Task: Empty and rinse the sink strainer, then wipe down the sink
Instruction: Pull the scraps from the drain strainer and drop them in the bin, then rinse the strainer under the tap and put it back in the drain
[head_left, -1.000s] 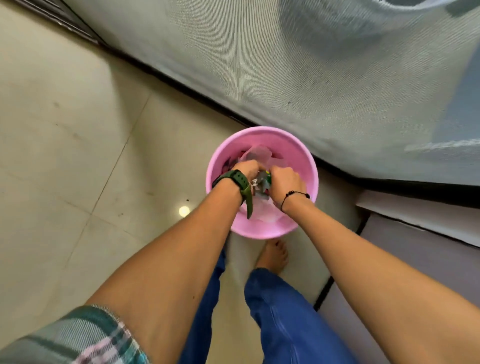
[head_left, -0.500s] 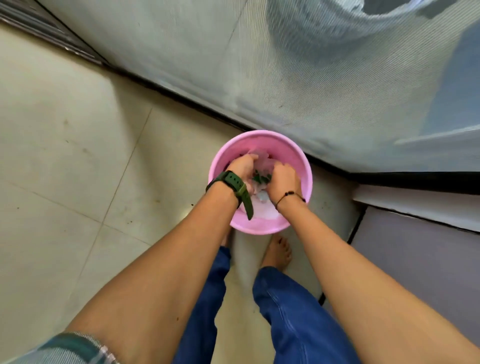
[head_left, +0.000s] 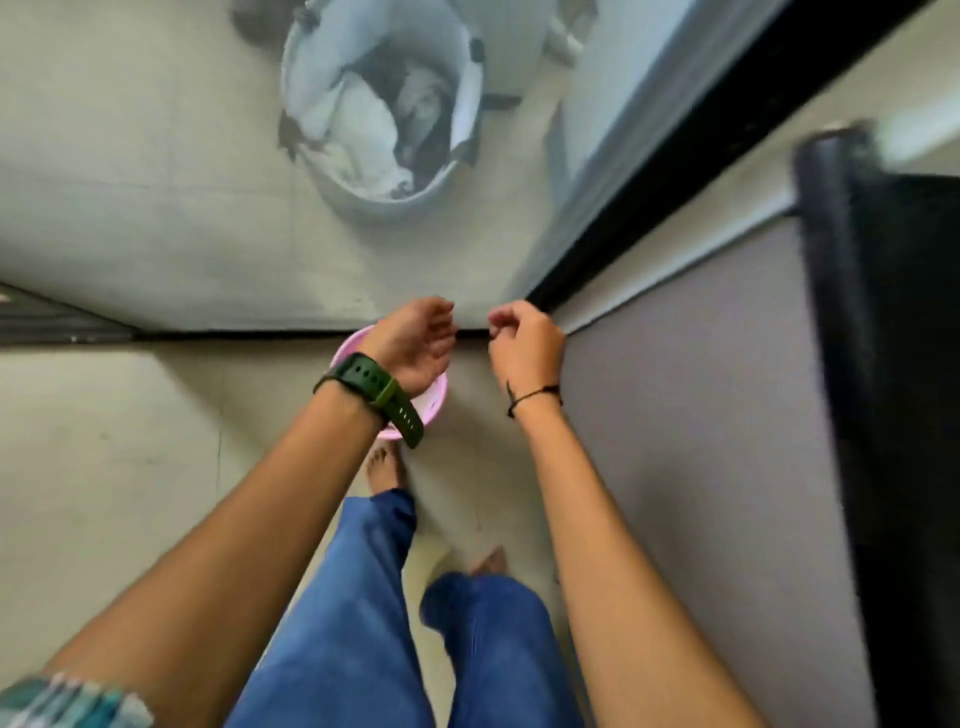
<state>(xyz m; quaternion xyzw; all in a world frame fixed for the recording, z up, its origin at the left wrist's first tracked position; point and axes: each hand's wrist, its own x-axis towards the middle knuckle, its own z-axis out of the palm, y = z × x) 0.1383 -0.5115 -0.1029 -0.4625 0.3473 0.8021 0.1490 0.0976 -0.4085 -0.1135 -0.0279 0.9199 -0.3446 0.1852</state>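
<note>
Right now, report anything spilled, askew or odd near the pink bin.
Nothing stands out. The round pink plastic bin stands upright on the tiled floor, no spill visible. Both hands, left and right, hold nothing.

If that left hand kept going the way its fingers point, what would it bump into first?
Probably the right hand: the left hand has its fingers aimed across a small gap at it, though depth is unclear.

There is one view only, from the person's head. It looks steeply down and forward at the round pink plastic bucket (head_left: 439, 395) on the floor, from standing height; the forearms reach from the lower edge toward this bucket.
</note>
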